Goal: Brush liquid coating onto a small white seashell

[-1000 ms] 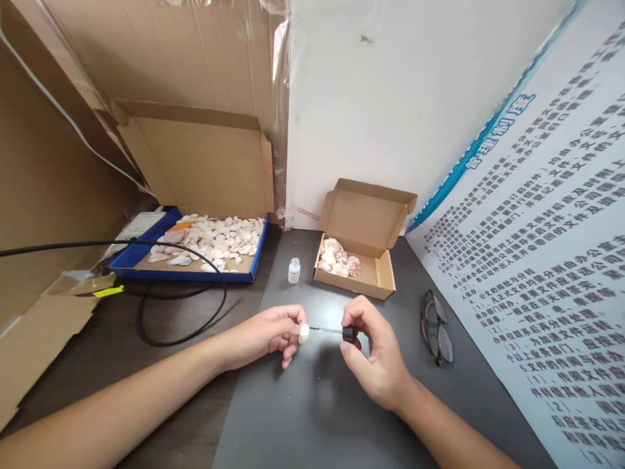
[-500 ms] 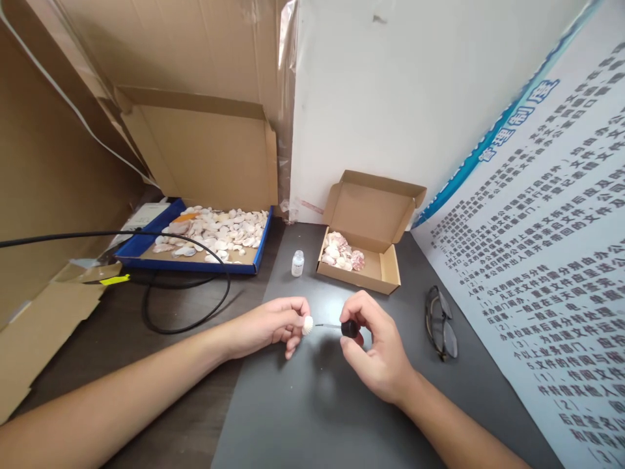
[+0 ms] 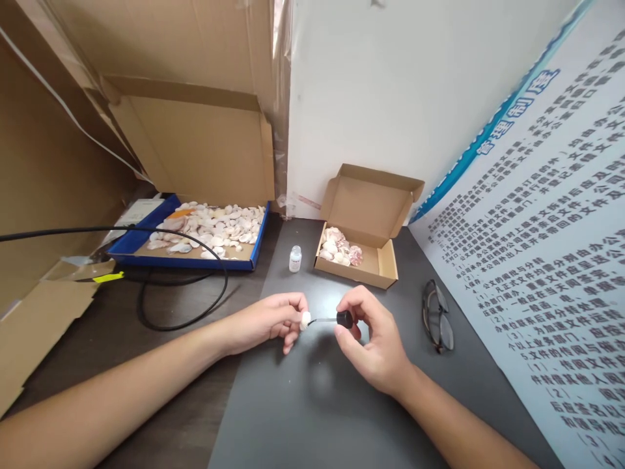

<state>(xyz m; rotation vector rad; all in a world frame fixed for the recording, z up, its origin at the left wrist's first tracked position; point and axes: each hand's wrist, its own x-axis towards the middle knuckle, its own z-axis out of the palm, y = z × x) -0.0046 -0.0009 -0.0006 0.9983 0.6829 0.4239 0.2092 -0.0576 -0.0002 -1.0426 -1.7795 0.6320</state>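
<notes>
Over the dark desk [image 3: 278, 410], my left hand [image 3: 269, 322] pinches a shell [image 3: 305, 319] while my right hand [image 3: 375, 345], closed around the black cap [image 3: 344, 318], should guide its brush [image 3: 324, 320] lightly.

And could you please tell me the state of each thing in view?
White shell, pinched in the left hand
Small bottle, upright, uncapped
Black applicator cap, off the bottle, in the right hand
Small cardboard box, open, holding shells
Blue box, open, holding shells
Glasses, lying on the table
Black cable, looped

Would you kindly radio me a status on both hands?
Left hand gripping small shell. Right hand holding black cap, brush tip at shell. Bottle standing beyond, not between hands.
</notes>
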